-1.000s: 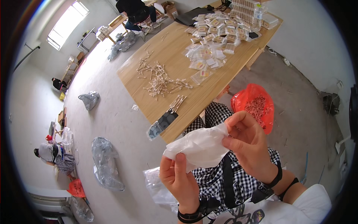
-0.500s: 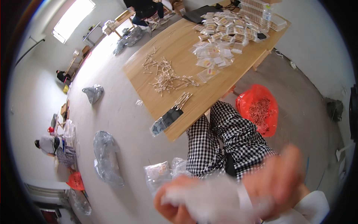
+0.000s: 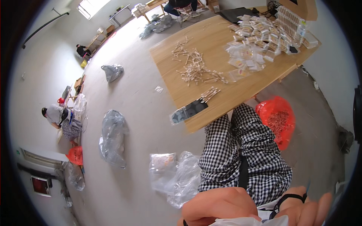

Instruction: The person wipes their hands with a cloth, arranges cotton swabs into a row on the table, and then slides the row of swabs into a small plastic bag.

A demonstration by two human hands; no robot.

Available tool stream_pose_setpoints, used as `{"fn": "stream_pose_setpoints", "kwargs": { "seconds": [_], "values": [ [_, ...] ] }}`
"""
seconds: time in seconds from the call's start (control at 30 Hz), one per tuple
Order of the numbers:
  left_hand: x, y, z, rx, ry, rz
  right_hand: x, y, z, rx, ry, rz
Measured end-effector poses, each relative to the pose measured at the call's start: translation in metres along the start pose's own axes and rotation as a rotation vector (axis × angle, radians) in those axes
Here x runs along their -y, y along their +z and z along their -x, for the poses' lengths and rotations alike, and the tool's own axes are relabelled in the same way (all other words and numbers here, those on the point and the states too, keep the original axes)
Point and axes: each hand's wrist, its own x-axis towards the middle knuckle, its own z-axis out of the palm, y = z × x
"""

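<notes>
At the lower edge, in front of my lap, my left hand [image 3: 220, 203] is closed, its fingers curled on a thin white plastic piece [image 3: 241, 222] that the frame cuts off. To its right, my right hand [image 3: 311, 211] has its fingers stretched out and apart, close to the same plastic; I cannot tell whether they touch. A black cord [image 3: 287, 196] loops at the right hand's wrist. On the wooden table [image 3: 218, 109] ahead, a small row of cotton swabs [image 3: 209, 94] lies partly on a dark patterned pouch [image 3: 190, 112]. A larger heap of swabs [image 3: 194, 67] lies farther off.
Filled small packets [image 3: 260, 32] pile up at the table's far right, beside a clear bottle [image 3: 300, 30]. A red bag [image 3: 281, 120] stands right of my checked trousers. Clear plastic bags [image 3: 184, 177] and a grey bag [image 3: 113, 137] lie on the floor. Other people sit farther away.
My view has shifted, so the table appears farther right. Both hands have moved lower in view, and the white plastic stretched between them earlier now shows only at the bottom edge.
</notes>
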Motion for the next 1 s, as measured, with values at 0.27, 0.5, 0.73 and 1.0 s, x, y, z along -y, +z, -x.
{"fn": "stream_pose_setpoints", "kwargs": {
  "seconds": [0.27,0.5,0.73,1.0],
  "values": [
    [0.002,0.001,-0.003,-0.029,0.018,0.025,-0.03,0.014,-0.024,-0.048,-0.254,0.068],
    [-0.011,0.013,0.004,-0.238,-0.122,-0.139,0.003,0.019,-0.018,-0.124,0.139,0.235],
    [-0.01,0.01,0.0,-0.163,-0.042,-0.099,-0.007,0.004,-0.013,0.047,0.221,-0.302],
    [-0.012,-0.005,-0.012,0.124,-0.127,-0.069,-0.034,-0.04,-0.066,0.776,0.19,-0.574]
  ]
}}
